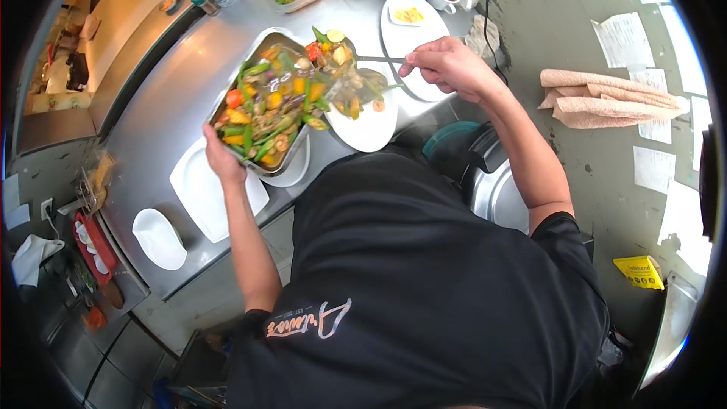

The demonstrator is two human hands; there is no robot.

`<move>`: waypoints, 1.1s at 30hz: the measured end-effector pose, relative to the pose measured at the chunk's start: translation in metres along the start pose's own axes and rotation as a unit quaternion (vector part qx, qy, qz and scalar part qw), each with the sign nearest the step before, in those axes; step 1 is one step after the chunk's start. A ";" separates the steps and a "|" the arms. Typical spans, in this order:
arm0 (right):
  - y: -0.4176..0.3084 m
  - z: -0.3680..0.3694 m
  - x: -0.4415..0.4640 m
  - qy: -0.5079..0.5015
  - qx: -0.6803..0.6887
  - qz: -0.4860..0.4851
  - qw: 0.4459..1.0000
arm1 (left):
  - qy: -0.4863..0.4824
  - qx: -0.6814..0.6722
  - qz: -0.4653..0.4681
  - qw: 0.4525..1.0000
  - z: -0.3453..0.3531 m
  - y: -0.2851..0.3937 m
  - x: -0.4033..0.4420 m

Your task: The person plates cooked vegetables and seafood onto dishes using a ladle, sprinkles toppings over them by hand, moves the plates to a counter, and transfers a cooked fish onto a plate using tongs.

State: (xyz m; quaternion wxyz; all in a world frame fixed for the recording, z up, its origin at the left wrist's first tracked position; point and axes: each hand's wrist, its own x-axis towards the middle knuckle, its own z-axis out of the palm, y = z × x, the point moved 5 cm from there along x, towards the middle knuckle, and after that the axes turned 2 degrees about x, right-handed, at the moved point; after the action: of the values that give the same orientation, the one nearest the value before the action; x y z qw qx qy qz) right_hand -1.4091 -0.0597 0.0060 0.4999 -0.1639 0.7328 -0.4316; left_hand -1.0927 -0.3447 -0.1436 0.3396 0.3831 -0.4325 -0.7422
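The metal pan [294, 150] of vegetables [239, 117] and shrimp [282, 141], gripped by the left hand [222, 155], is above the table's [144, 178] near edge, best held steady close beside the white plate [369, 135]. The right hand [447, 68], closed on the utensil [382, 59], should move gently so nothing drops.

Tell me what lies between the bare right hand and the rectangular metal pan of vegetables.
Head view: a slim grey metal utensil handle, held by the right hand, and colourful cut vegetables, partly over a rounded white plate.
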 end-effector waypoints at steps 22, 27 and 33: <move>-0.002 0.027 -0.017 0.202 -0.487 -0.350 0.774 | 0.034 -0.047 0.006 0.998 -0.015 -0.002 -0.013; -0.039 0.061 -0.026 0.188 -0.486 -0.471 0.712 | 0.000 -0.043 -0.001 0.999 0.023 0.015 -0.009; -0.043 0.083 0.016 0.184 -0.561 -0.420 0.689 | -0.027 -0.011 -0.025 0.999 0.047 0.022 0.000</move>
State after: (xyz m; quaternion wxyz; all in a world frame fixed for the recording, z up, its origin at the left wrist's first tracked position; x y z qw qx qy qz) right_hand -1.3520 -0.1338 0.0202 -0.0641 -0.6220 0.7702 -0.1262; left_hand -1.1295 -0.3358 -0.1080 0.3136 0.3700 -0.4235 -0.7651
